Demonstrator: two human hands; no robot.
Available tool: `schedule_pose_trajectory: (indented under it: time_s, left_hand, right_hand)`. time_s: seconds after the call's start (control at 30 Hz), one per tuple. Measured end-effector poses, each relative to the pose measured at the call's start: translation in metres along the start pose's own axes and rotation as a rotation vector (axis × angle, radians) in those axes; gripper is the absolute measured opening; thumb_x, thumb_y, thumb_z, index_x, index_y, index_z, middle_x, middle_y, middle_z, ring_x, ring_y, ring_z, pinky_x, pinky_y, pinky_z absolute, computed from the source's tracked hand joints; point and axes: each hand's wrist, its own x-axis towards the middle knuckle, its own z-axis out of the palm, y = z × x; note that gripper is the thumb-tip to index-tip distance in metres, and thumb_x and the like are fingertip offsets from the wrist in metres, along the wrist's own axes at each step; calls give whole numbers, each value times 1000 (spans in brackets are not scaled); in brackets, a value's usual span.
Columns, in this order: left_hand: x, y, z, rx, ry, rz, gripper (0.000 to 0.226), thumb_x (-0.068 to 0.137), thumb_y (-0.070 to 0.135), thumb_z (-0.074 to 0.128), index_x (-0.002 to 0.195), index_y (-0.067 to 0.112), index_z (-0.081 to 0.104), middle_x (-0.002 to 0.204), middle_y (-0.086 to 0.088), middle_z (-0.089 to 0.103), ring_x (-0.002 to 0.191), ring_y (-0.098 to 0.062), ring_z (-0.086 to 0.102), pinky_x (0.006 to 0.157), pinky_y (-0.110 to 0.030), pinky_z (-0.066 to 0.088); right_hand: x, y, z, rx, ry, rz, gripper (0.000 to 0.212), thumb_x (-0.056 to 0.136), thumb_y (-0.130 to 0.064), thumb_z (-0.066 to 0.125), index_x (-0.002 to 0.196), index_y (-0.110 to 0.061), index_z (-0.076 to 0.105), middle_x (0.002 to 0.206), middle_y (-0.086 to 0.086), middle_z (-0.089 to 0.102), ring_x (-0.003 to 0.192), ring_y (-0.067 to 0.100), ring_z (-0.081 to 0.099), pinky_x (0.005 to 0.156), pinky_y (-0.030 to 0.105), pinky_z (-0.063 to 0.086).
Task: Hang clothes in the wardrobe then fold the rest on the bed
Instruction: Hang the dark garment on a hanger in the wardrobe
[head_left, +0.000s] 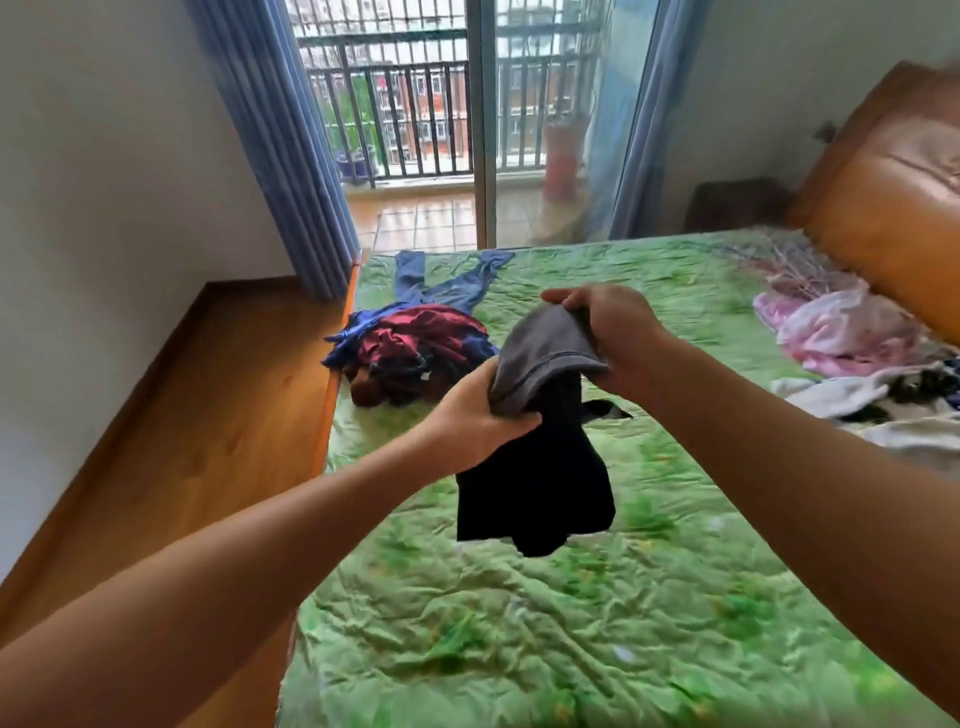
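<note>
We count two hands, the left hand (478, 415) and the right hand (618, 338), and two garments held in them: one grey garment (540, 358) and one black garment (540, 493). We see one bed (519, 623) with two heaps of clothes on it, a blue-and-red heap (415, 348) and a pink-and-white heap (841, 338), plus one pair of blue trousers (447, 280) lying flat. There are two blue curtains, the left curtain (280, 145) and the right curtain (654, 130), and one brown headboard (893, 197).
</note>
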Motion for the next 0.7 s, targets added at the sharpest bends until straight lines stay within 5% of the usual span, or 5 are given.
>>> schedule_pose_trajectory:
  time_s: [0.2,0.33,0.43,0.57,0.7]
  left_hand:
    - [15,17,-44,392,133,50,11,94,3,66,104,0,69,88,-19,65,80,-23,56,71,-30,44]
    - [30,43,-74,551,159,111,9,98,7,60,100,3,68,84,-13,63,76,-26,56,68,-35,45]
    - [42,74,-88,662,169,160,15,99,15,59,103,4,68,91,-6,66,85,-26,61,75,-37,50]
    - [48,108,-109,793,128,209,32,101,37,56,98,8,71,89,-8,71,85,-26,67,88,-48,52]
    - [49,126,-120,823,135,222,35,102,37,53,113,8,70,102,-8,73,95,-26,68,94,-46,51]
  right_hand:
    - [-8,-39,-47,-44,6,-25,62,54,12,39,107,-1,69,109,21,59,93,36,62,58,41,59]
    - [-10,-48,-73,-410,-24,-219,50,77,23,43,107,-9,67,105,17,61,94,34,65,62,39,61]
    - [-12,-51,-81,-819,63,-515,8,95,-10,64,97,-15,69,77,0,68,70,23,68,65,34,57]
    - [-15,-72,-81,-871,140,-655,58,103,-54,45,63,-14,54,50,-10,49,47,7,43,52,29,37]
    - [-16,-87,-77,-749,36,-597,62,104,-55,44,95,1,69,76,14,63,72,25,58,69,44,51]
